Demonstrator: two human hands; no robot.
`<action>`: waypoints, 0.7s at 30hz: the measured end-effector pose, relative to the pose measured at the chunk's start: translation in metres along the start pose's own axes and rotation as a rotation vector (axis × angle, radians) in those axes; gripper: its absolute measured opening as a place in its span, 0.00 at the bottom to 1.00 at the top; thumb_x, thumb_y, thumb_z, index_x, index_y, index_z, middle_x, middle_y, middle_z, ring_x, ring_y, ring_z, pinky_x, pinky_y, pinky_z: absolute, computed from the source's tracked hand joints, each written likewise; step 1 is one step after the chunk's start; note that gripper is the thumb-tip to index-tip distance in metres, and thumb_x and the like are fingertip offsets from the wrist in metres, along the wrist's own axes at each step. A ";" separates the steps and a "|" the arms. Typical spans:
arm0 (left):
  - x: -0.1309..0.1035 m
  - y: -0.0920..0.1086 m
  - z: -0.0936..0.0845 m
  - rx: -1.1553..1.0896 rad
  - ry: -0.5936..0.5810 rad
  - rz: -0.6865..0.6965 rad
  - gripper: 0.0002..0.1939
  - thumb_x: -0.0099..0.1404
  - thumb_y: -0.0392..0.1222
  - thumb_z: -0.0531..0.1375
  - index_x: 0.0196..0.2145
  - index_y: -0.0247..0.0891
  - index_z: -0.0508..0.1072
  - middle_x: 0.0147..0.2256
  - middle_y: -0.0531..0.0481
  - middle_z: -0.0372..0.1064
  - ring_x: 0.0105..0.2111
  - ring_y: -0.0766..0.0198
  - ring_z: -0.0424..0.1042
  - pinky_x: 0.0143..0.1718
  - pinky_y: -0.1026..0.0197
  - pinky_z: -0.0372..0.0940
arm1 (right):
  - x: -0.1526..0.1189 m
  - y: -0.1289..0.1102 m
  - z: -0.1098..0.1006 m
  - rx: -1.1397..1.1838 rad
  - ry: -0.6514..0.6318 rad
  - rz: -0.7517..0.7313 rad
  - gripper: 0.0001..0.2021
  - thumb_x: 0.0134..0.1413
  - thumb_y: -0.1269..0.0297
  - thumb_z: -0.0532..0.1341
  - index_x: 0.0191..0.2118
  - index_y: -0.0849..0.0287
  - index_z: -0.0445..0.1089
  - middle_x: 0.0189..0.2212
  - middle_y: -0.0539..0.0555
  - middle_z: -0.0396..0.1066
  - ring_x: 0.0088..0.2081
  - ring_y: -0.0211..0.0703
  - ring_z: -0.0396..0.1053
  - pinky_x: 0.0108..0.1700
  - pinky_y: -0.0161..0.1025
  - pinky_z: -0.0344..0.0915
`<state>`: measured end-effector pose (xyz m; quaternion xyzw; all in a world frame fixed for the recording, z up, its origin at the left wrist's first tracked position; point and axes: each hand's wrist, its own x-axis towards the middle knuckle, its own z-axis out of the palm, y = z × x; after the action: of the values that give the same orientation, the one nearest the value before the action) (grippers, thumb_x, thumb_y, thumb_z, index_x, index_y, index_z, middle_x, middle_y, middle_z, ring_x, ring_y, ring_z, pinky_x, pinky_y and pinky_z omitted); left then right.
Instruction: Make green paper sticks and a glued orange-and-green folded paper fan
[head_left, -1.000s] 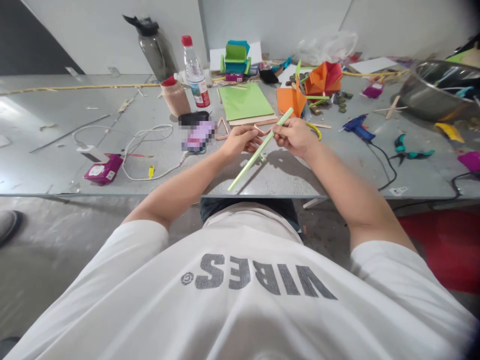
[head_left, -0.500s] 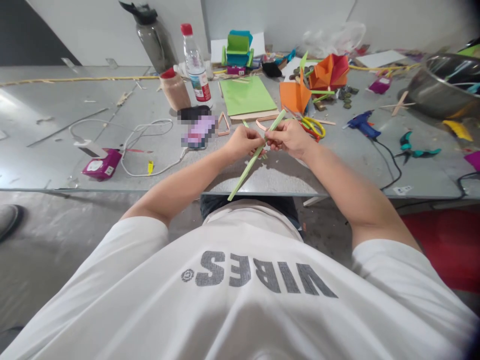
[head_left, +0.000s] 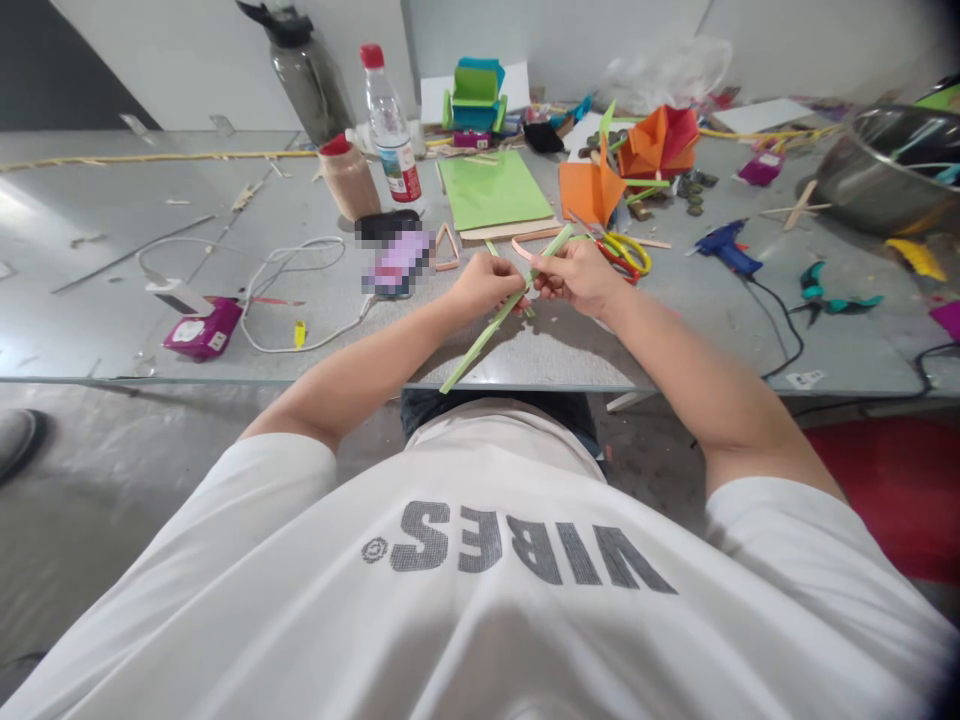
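Observation:
A long light-green paper strip point(head_left: 480, 345) runs slantwise between my hands, its lower end near the table's front edge. My left hand point(head_left: 491, 285) pinches the strip around its middle. My right hand point(head_left: 574, 275) has thumb and fingers closed on its upper part. Beneath my hands lies another narrow green piece point(head_left: 530, 312), mostly hidden. A small triangle of peach strips point(head_left: 447, 248) lies left of my hands, and a bent peach strip point(head_left: 523, 249) is just beyond them. Behind is a green sheet point(head_left: 495, 190) on a brown board.
Yellow-handled scissors point(head_left: 628, 254) lie right of my right hand, with a blue glue gun point(head_left: 726, 250) and teal-handled pliers point(head_left: 832, 300) farther right. A phone point(head_left: 397, 264), a bottle point(head_left: 393, 140) and a purple box point(head_left: 202, 330) stand or lie left. Orange folded paper point(head_left: 592, 190) sits behind.
The green strip's lower end has swung slightly left and up, and the strip looks partly creased or split lengthwise. Both hands stay in nearly the same place, still holding it.

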<state>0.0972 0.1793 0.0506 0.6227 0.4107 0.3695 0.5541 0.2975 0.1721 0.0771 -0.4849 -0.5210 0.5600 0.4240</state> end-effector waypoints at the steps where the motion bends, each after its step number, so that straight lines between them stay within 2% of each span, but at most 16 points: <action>1: 0.000 -0.001 0.000 -0.001 0.000 -0.007 0.13 0.69 0.29 0.65 0.26 0.37 0.76 0.27 0.41 0.82 0.25 0.59 0.81 0.36 0.53 0.81 | 0.001 0.000 0.000 -0.005 0.006 -0.001 0.15 0.65 0.67 0.78 0.29 0.57 0.76 0.22 0.54 0.77 0.20 0.34 0.70 0.21 0.29 0.66; 5: 0.003 -0.003 0.000 -0.035 0.018 -0.030 0.11 0.68 0.32 0.67 0.27 0.38 0.76 0.26 0.43 0.82 0.23 0.60 0.80 0.31 0.56 0.79 | 0.000 -0.002 -0.002 0.012 -0.010 0.011 0.14 0.62 0.72 0.78 0.29 0.58 0.75 0.23 0.55 0.78 0.22 0.35 0.72 0.23 0.29 0.70; 8: 0.006 -0.005 -0.002 -0.049 0.014 -0.029 0.09 0.65 0.33 0.68 0.27 0.39 0.76 0.25 0.44 0.82 0.23 0.61 0.80 0.29 0.58 0.77 | -0.001 -0.003 -0.002 0.053 0.005 0.033 0.15 0.61 0.71 0.79 0.30 0.58 0.74 0.25 0.56 0.79 0.23 0.38 0.75 0.23 0.30 0.71; 12: 0.005 -0.005 -0.003 -0.043 -0.007 -0.020 0.10 0.65 0.33 0.67 0.26 0.39 0.76 0.25 0.43 0.82 0.23 0.61 0.80 0.27 0.60 0.74 | 0.001 -0.002 -0.002 0.072 0.055 0.032 0.16 0.63 0.69 0.79 0.31 0.56 0.73 0.24 0.54 0.78 0.21 0.37 0.74 0.21 0.29 0.68; 17: 0.003 -0.005 -0.001 -0.120 -0.027 -0.016 0.09 0.70 0.36 0.68 0.30 0.38 0.79 0.29 0.42 0.85 0.26 0.63 0.82 0.32 0.61 0.78 | 0.002 0.000 0.000 0.027 0.027 0.021 0.13 0.59 0.74 0.76 0.29 0.56 0.73 0.22 0.53 0.77 0.21 0.36 0.72 0.20 0.28 0.67; 21: 0.006 -0.008 0.001 -0.085 0.007 0.014 0.10 0.70 0.36 0.68 0.29 0.38 0.78 0.28 0.44 0.84 0.25 0.65 0.80 0.30 0.62 0.76 | -0.001 0.000 0.002 0.054 -0.016 0.039 0.14 0.58 0.72 0.78 0.28 0.56 0.73 0.23 0.54 0.78 0.22 0.38 0.74 0.22 0.29 0.70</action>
<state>0.0993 0.1846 0.0430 0.6002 0.3921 0.3927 0.5761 0.2959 0.1706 0.0776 -0.4786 -0.4997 0.5859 0.4218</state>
